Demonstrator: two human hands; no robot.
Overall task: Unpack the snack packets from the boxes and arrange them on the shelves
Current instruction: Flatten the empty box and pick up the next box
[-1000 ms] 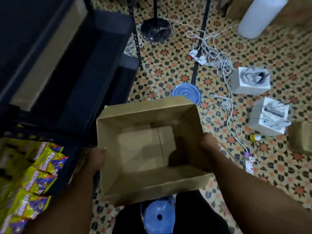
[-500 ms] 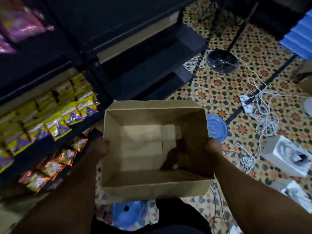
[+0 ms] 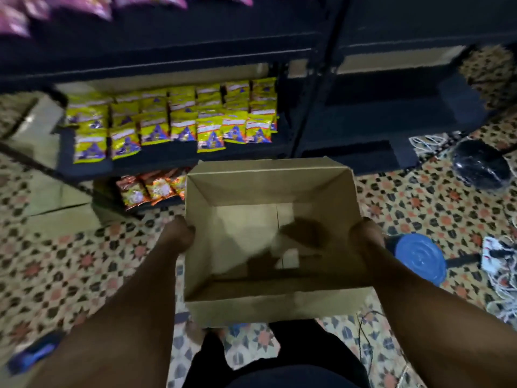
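The left hand (image 3: 179,236) grips the left wall of an open brown cardboard box (image 3: 268,306), thumb knuckles against the rim, its fingers hidden beneath or behind the wall. The right hand (image 3: 365,236) grips the opposite wall in the same way, so the 2 hands clamp the box between them above the patterned tiled floor (image 3: 64,264). The box's mouth faces up toward the camera, its long axis running left to right; nothing shows inside but the seam of its bottom flaps. Its far wall lies just before a dark metal shelf rack (image 3: 173,158). Yellow snack packets (image 3: 173,121) stand in rows on 1 shelf, orange snack packets (image 3: 151,189) on the shelf below, pink packets (image 3: 84,7) above. Right of the box lie a round blue disc (image 3: 419,259) and tangled white cables (image 3: 503,287).
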